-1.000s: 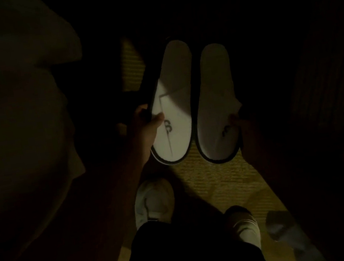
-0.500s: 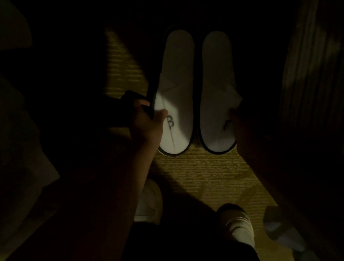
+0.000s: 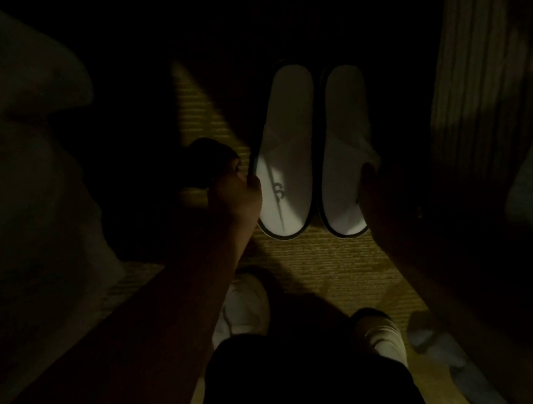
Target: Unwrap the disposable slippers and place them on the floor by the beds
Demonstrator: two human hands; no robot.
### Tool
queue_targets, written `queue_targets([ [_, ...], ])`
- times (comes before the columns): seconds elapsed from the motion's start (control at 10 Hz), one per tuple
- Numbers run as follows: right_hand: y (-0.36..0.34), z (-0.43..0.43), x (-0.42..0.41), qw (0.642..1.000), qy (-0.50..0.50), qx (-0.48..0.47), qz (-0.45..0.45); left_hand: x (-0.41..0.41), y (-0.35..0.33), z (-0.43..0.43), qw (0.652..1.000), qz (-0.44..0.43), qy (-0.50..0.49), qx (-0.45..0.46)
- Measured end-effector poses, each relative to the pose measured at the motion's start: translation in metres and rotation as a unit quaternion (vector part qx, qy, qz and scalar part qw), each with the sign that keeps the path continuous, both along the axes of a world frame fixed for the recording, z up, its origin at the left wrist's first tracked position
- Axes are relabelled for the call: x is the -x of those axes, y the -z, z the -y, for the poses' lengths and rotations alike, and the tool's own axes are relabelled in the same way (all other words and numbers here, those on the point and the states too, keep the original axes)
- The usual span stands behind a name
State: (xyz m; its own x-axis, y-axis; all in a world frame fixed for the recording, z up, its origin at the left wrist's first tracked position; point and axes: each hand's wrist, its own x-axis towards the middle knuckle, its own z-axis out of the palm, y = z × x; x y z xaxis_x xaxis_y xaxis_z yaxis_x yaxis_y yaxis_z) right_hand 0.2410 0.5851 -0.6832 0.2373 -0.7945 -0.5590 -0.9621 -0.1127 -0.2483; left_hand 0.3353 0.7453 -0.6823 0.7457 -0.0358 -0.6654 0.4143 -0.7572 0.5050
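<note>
White slippers (image 3: 313,156) on carpet (image 3: 324,269)

Two white slippers lay side by side between the hands: one slipper (image 3: 281,161) touching the left hand (image 3: 234,194), the other slipper (image 3: 343,154) touching the right hand (image 3: 384,197). Nearer the body than the hands were two white shoes, one (image 3: 243,305) under the left forearm and one (image 3: 382,333) below the right.

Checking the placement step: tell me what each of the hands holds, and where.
Left hand grips the left slipper at its outer side edge; right hand grips the right slipper at its outer edge.
</note>
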Motion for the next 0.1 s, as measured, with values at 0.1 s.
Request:
queue_targets([
  [0.1, -0.0493, -0.0157, -0.0324, 0.993, 0.036, 0.000, 0.109, -0.0209, -0.0495, 0.0045, 0.997, 0.003, -0.055, 0.055],
])
